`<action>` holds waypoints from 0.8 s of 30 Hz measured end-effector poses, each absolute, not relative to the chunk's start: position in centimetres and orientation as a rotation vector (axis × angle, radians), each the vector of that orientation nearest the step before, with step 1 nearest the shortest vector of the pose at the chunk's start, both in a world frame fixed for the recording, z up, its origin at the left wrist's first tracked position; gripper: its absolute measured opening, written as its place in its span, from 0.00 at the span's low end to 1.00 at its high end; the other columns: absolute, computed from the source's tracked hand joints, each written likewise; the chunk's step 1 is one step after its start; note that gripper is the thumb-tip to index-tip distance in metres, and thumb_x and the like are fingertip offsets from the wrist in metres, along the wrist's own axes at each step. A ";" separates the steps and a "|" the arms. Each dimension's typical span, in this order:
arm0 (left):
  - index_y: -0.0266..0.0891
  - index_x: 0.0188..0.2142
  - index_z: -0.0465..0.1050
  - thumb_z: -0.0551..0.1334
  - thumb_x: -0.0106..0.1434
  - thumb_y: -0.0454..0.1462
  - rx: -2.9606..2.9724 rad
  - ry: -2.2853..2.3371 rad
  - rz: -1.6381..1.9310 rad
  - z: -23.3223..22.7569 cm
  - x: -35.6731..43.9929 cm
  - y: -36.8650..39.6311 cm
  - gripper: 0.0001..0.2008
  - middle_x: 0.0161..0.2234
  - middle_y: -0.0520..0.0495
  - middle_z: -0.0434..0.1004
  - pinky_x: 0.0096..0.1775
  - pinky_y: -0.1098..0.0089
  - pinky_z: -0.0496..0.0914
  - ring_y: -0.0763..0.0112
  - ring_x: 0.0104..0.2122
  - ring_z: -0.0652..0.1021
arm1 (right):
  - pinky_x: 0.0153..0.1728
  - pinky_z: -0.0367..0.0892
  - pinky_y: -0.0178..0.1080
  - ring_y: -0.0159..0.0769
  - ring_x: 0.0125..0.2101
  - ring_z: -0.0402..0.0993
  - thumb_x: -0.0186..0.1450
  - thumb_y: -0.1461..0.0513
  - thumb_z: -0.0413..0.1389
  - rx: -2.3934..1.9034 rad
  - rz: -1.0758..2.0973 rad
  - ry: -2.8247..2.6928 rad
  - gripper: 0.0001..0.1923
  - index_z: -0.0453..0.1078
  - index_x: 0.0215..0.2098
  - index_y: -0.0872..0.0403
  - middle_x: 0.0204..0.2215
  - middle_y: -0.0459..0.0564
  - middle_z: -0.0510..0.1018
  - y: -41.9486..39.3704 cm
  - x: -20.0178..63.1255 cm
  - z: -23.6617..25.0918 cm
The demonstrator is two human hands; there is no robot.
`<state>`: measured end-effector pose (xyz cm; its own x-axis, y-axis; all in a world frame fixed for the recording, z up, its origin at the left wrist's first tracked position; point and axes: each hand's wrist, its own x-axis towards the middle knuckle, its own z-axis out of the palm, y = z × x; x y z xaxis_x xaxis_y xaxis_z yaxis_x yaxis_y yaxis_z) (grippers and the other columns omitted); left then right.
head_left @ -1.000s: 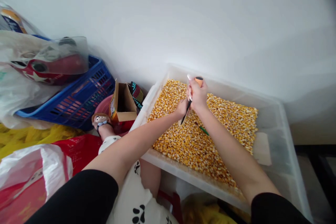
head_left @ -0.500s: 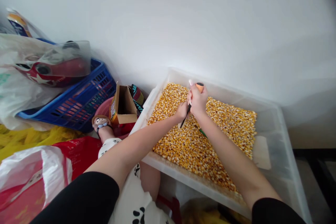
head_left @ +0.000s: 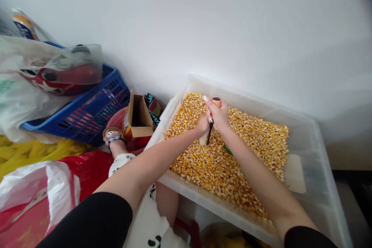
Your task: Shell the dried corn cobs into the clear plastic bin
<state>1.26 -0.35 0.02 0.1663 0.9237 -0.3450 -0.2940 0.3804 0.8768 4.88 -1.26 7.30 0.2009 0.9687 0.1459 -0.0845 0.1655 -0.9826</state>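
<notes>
1. Your right hand (head_left: 220, 115) is closed around a tool with an orange handle (head_left: 216, 102). Its dark shaft (head_left: 209, 135) points down, tip at the corn kernels (head_left: 221, 162), over the far left part of the clear plastic bin (head_left: 316, 170).

2. Your left hand (head_left: 202, 124) is curled against a pale cob-like piece (head_left: 203, 139) just beside the shaft. The fingers are hidden, so you cannot tell how firmly it grips.

3. The tool looks stiff and light. Judging by its shape, you hold it best high on the orange handle, as you do now, well away from the point.

4. The pale piece looks hard and rounded, likely to roll. Pin it from the side, with fingers off the shaft's line.

5. The kernels are loose and small. They shift underfoot of any push and give no firm base.

6. Compared with a second ago, both hands sit lower, the handle has dropped toward the corn, and the shaft stands more upright.

7. A green item (head_left: 228, 150) lies on the kernels near your right wrist, as before.
</notes>
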 end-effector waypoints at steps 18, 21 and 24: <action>0.37 0.13 0.63 0.43 0.55 0.60 0.961 1.092 0.771 1.5 0.5 -0.2 0.32 0.09 0.49 0.60 0.19 0.71 0.60 0.74 0.12 0.64 | 0.06 0.46 0.27 0.21 0.05 0.48 0.55 0.50 0.54 -0.980 0.931 -0.947 0.16 0.54 0.26 0.50 0.08 0.32 0.55 -1.4 6.7 10.8; 0.38 0.12 0.61 0.42 0.55 0.60 0.969 1.136 0.811 1.3 0.6 -0.2 0.32 0.09 0.50 0.58 0.19 0.71 0.59 0.74 0.12 0.63 | 0.06 0.45 0.27 0.21 0.06 0.48 0.55 0.50 0.54 -0.981 0.913 -0.948 0.16 0.54 0.26 0.50 0.09 0.32 0.55 -1.3 6.7 10.7; 0.38 0.13 0.60 0.41 0.55 0.61 0.955 1.144 0.873 0.7 0.9 -0.1 0.32 0.08 0.51 0.57 0.17 0.72 0.58 0.74 0.12 0.62 | 0.06 0.45 0.27 0.21 0.06 0.48 0.56 0.50 0.53 -0.979 0.898 -0.954 0.15 0.54 0.26 0.50 0.09 0.32 0.55 -1.3 6.5 10.6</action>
<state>0.93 -0.12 0.67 0.1974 0.9225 -0.3316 -0.0759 0.3516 0.9331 6.50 -1.27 10.55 0.3171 0.9195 0.2322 -0.1762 0.2977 -0.9383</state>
